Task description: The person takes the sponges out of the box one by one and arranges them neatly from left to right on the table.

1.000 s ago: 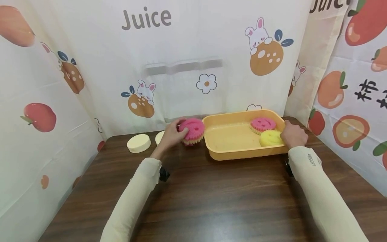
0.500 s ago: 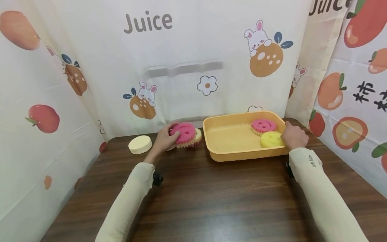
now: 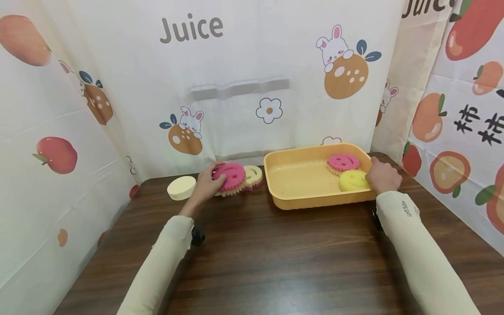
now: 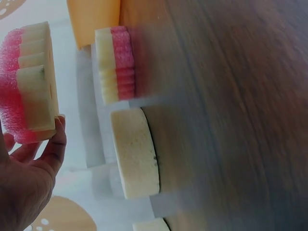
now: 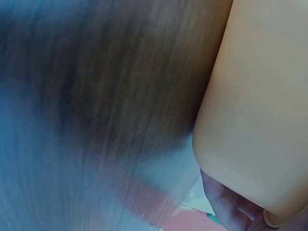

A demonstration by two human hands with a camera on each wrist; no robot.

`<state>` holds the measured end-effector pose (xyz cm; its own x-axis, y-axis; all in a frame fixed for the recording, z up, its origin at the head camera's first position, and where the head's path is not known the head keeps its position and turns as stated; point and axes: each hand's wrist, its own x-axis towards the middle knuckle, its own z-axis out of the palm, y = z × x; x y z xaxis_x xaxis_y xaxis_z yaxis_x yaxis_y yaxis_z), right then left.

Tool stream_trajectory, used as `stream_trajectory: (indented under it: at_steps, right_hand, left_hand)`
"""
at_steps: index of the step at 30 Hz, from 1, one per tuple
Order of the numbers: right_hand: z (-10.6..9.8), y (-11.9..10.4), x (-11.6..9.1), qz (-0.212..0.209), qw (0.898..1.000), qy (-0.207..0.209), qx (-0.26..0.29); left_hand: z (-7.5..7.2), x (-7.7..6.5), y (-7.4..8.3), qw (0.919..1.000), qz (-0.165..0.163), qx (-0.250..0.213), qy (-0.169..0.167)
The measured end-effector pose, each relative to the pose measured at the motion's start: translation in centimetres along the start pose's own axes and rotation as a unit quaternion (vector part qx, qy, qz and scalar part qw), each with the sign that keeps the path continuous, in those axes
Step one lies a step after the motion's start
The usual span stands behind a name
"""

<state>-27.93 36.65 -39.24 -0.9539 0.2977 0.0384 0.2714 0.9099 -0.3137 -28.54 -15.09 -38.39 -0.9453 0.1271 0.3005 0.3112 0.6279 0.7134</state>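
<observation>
My left hand (image 3: 206,183) grips a round scalloped smiley sponge (image 3: 232,176), pink face up over a cream layer. In the left wrist view that sponge (image 4: 36,84) is held up off the table, pinched at its edge. Just right of it on the table lies a similar sponge (image 3: 253,174), cream face up with pink beneath. My right hand (image 3: 383,176) holds the right end of a yellow-orange plastic tray (image 3: 293,203); the right wrist view shows its fingers (image 5: 224,202) against the tray's outer wall (image 5: 260,96). A pink smiley sponge (image 3: 343,162) and a yellow smiley sponge (image 3: 353,180) lie inside the tray.
A plain cream round sponge (image 3: 182,188) lies at the back left of the brown wooden table (image 3: 275,253). Another cream sponge (image 4: 136,153) is mostly hidden behind my left hand in the head view. Printed fabric (image 3: 236,57) stands along the back and both sides.
My left hand has moved left with the pink smiley sponge, away from the tray, uncovering the cream-faced sponge on the table. My right hand stays on the tray's end.
</observation>
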Motion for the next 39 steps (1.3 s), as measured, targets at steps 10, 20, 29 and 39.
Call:
stream_trajectory:
  at_steps: [10, 20, 29, 39]
  right_hand:
    - [0.1, 0.0, 0.3, 0.001, 1.0, -0.006, 0.0]
    - [0.1, 0.0, 0.3, -0.007, 1.0, -0.008, 0.002]
    - [-0.4, 0.3, 0.1, -0.007, 1.0, -0.006, 0.004]
    - [-0.2, 0.1, 0.3, -0.007, 1.0, -0.011, 0.0]
  left_hand:
    - [-0.9, -0.5, -1.4, 0.9998, -0.017, 0.009, -0.01]
    - [-2.4, -1.6, -2.7, 0.999, -0.024, 0.038, -0.008]
    - [-3.5, -2.3, -3.8, 0.9977, -0.041, 0.051, -0.019]
    - [-4.8, -3.3, -5.7, 0.9963, -0.051, 0.066, -0.022]
